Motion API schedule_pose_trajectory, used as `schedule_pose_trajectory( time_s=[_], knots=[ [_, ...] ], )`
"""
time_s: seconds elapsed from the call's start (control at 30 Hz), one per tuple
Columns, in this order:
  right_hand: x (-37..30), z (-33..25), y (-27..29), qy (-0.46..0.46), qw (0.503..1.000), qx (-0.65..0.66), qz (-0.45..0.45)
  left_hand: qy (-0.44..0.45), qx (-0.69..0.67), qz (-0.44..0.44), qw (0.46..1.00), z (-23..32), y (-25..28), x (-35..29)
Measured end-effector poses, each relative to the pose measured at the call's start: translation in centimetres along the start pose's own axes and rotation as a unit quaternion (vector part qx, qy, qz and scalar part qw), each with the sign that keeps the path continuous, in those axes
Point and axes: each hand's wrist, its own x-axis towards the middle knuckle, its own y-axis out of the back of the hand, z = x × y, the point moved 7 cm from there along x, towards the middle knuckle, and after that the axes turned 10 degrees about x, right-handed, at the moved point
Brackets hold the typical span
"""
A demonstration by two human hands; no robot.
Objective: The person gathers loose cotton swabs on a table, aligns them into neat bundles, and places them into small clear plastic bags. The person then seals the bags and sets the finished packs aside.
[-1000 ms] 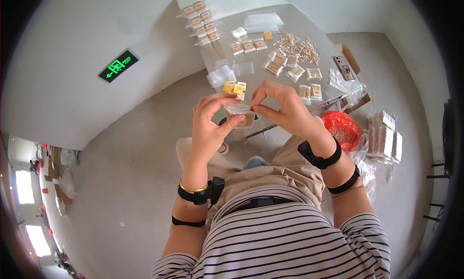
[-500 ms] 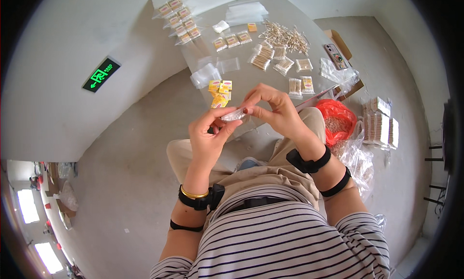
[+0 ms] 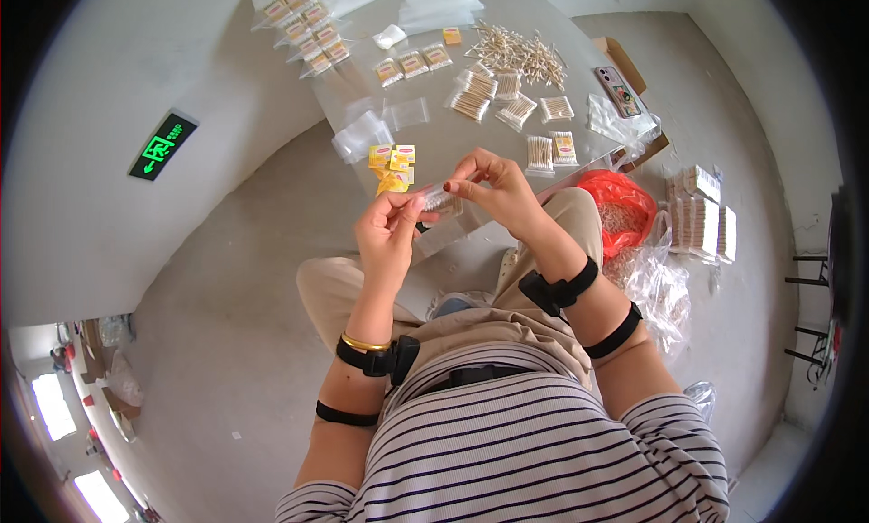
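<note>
Pinching opposite ends of a small clear plastic bag of pale cotton swabs [image 3: 442, 201], left hand [image 3: 387, 233] and right hand [image 3: 498, 193] grasp it by the grey tabletop [image 3: 471, 138]'s near edge; whether its mouth is sealed, cannot tell; a slipped pinch or gaping mouth could spill swabs; small square yellow cards [image 3: 391, 163] at the near-left edge risk a nudge from left knuckles; open room lies mid-tabletop, short of the loose heap of pale swabs [image 3: 520, 57].

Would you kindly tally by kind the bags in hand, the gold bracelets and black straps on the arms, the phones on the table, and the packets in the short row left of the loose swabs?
Bag in hand: 1
Gold bracelet: 1
Black straps: 4
Phone: 1
Row packets: 3
Total: 10
</note>
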Motion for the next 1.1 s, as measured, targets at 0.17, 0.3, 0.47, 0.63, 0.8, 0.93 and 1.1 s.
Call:
schedule_pose_trajectory(
  time_s=[0.17, 0.3, 0.47, 0.63, 0.8, 0.93, 1.1],
  knots=[
    [0.1, 3.4, 1.1, -0.024, 0.996, 0.078, 0.024, 0.022, 0.002, -0.053, 0.998, -1.7, -1.7, 0.9],
    [-0.1, 3.5, 1.5, -0.042, 0.996, 0.072, 0.026, 0.042, -0.002, -0.052, 0.998, -3.1, -2.1, 1.1],
    [-0.5, 2.3, 1.7, -0.006, 1.000, 0.007, 0.021, 0.048, -0.009, -0.046, 0.998, -3.3, -2.5, 1.3],
    [-0.7, 1.3, 1.9, 0.024, 0.998, -0.051, 0.019, 0.049, 0.016, -0.045, 0.998, -2.9, -2.8, 1.3],
    [-0.7, 1.4, 2.0, 0.063, 0.994, -0.086, 0.017, 0.047, 0.032, -0.045, 0.997, -3.6, -2.8, 1.4],
    [-0.2, 4.5, 2.1, -0.011, 0.999, -0.035, 0.032, 0.055, 0.014, -0.038, 0.998, -5.5, -3.0, 1.7],
    [0.3, 12.3, 4.2, -0.111, 0.983, 0.122, 0.076, 0.087, -0.040, -0.017, 0.995, -10.9, -2.6, 2.4]
  ],
)
